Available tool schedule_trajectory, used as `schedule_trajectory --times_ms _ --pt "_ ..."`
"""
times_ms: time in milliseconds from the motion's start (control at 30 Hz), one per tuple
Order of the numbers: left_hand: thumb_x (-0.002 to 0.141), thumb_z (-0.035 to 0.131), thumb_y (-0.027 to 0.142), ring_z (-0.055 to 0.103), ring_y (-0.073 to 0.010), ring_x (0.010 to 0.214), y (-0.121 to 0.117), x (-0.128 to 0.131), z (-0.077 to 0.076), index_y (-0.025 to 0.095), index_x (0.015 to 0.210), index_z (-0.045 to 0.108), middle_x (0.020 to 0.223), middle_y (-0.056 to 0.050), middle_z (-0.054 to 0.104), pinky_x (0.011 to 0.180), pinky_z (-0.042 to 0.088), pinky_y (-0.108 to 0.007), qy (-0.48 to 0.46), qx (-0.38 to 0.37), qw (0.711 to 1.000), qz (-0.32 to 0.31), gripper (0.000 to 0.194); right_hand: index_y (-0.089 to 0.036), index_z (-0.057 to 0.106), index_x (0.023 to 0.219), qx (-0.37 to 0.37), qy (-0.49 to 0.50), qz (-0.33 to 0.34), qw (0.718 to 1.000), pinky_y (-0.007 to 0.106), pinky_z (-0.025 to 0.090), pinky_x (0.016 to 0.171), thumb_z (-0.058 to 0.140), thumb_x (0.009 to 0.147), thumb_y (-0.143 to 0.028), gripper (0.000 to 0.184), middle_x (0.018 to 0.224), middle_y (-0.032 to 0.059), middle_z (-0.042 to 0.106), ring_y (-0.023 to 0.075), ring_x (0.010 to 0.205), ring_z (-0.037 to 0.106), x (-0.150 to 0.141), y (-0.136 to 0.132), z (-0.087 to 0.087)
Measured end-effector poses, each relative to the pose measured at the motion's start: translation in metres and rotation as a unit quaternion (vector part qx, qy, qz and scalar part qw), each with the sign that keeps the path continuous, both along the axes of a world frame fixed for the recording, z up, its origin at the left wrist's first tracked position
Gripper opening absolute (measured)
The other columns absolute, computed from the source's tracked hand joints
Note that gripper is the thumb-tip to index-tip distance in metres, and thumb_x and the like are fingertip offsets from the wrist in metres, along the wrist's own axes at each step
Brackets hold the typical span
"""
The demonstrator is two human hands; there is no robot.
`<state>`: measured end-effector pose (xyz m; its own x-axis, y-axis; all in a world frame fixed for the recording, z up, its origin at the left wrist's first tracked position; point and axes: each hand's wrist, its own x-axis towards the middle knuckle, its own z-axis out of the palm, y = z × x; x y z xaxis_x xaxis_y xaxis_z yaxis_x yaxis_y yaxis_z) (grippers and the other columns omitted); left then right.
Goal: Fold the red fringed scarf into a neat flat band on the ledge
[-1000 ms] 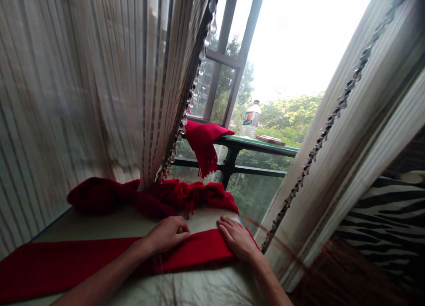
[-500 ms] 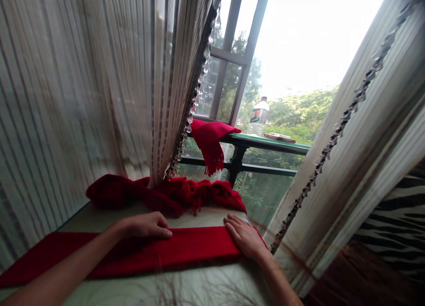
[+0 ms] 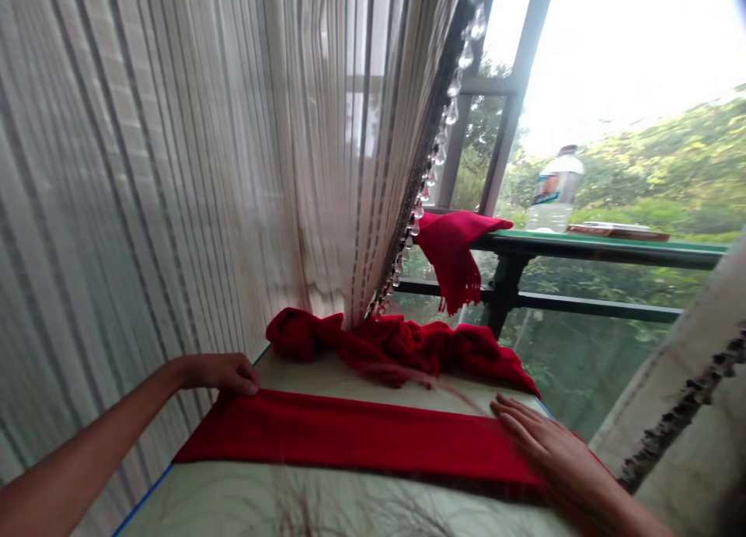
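A long red scarf [image 3: 361, 440], folded into a flat band, lies across the pale tabletop [image 3: 233, 498]. At its far left corner, my left hand [image 3: 224, 374] has its fingers curled on the edge of the cloth. My right hand [image 3: 542, 440] rests palm down near the scarf's right end, fingers stretched out. Beyond the band, a crumpled heap of red scarves [image 3: 402, 346] with some fringe lies along the table's far edge.
A sheer striped curtain [image 3: 233, 172] with a beaded edge hangs at the left, touching the table's far side. Behind, a green-topped railing [image 3: 611, 249] carries a draped fringed red scarf [image 3: 451, 249], a plastic bottle [image 3: 556, 191] and a flat brown item [image 3: 618, 231]. Another curtain [image 3: 658, 413] hangs right.
My left hand has moved left along the scarf's far edge to its left corner. My right hand stays flat at the right end. The view has turned left.
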<state>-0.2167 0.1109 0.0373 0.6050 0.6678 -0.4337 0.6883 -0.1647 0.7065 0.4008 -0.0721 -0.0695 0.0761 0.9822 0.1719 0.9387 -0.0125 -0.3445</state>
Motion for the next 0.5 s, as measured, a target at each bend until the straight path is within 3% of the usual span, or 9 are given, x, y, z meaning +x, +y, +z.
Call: schedule_trajectory --times_ms 167,300,400,500 --pt "0.078 0.066 0.072 0.056 -0.0186 0.063 0.011 -0.012 -0.015 0.018 0.081 0.075 0.072 -0.003 0.065 0.057 0.040 -0.024 -0.022 0.023 0.999 0.026 0.055 -0.047 0.063 0.134 0.031 0.016 0.012 0.999 0.048 0.033 0.125 0.034 0.094 -0.068 0.054 0.148 -0.0089 0.058 0.0263 0.144 0.046 0.027 0.007 -0.026" --pt "0.077 0.068 0.072 0.057 -0.0196 0.070 0.013 -0.020 -0.028 0.019 0.086 0.072 0.077 -0.002 0.066 0.061 0.041 -0.023 -0.023 0.067 0.996 0.052 0.054 -0.050 0.062 0.135 0.044 0.019 0.014 0.999 0.049 0.034 0.123 0.037 0.094 -0.067 0.051 0.149 -0.0104 0.057 0.0269 0.143 0.047 0.038 0.006 -0.036" --pt "0.076 0.066 0.074 0.057 -0.0201 0.071 0.014 -0.029 -0.039 0.017 0.080 0.070 0.075 -0.002 0.065 0.060 0.040 -0.023 -0.005 0.114 0.990 0.078 0.057 -0.045 0.061 0.137 0.027 0.014 0.010 0.999 0.049 0.033 0.124 0.034 0.094 -0.069 0.056 0.151 -0.0083 0.056 0.0269 0.144 0.046 0.035 0.004 -0.030" --pt "0.077 0.058 0.079 0.058 -0.0202 0.071 0.015 -0.035 -0.050 0.016 0.076 0.069 0.072 -0.001 0.064 0.062 0.041 -0.022 0.007 0.173 0.977 0.122 0.064 -0.039 0.060 0.140 0.003 -0.002 -0.001 1.000 0.048 0.032 0.125 0.033 0.096 -0.067 0.059 0.153 -0.0046 0.055 0.0261 0.145 0.045 0.019 -0.001 -0.011"
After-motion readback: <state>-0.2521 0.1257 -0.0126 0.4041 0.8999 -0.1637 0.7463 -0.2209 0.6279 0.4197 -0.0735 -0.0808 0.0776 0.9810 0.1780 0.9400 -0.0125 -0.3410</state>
